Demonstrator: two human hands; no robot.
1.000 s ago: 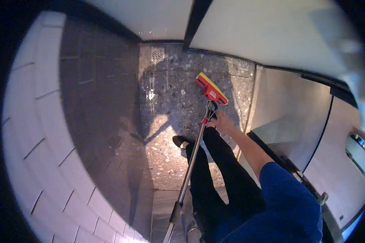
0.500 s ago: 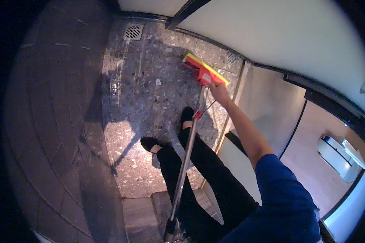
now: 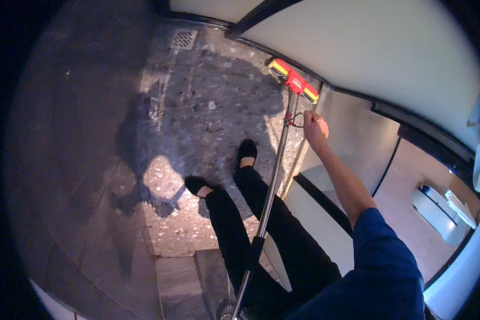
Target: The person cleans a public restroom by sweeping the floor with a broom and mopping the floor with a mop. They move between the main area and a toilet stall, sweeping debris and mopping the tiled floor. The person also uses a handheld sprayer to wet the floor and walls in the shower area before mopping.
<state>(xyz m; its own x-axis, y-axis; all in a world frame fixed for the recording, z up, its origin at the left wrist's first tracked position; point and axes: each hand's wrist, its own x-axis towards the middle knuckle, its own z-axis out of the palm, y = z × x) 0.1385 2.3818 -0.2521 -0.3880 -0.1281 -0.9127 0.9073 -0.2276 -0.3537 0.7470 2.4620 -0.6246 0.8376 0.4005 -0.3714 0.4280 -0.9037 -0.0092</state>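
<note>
- Right hand [image 3: 316,127]: 2 o'clock from frame centre, fingers curled into a fist, apparently grasping the wire lever [image 3: 297,126] on the mop's pole [image 3: 276,162].
- Left hand: outside the frame; cannot tell whether it grips anything.
- Mop: pole runs at a slant from 1 o'clock to 6 o'clock, where its near end leaves view. Dark collar [image 3: 256,248] partway along.
- Mop head [image 3: 295,81]: red and yellow, 1 o'clock, beyond the fist, near the foot of the pale panel [image 3: 378,48]. Contact with the speckled floor [image 3: 197,117] cannot be told.
- Step in hand (judgement): working the lever, which seems linked to the head.
- Next move (judgement): calls for a firm hold on the lever and a braced pole, with the head kept off the panel edge.
- Shoes: left shoe [image 3: 197,186] at 8 o'clock, right shoe [image 3: 247,151] near centre; both black, on the floor.
- Outward: square floor drain [image 3: 184,39] at 11 o'clock; dark wall [image 3: 74,149] at 9 o'clock.
</note>
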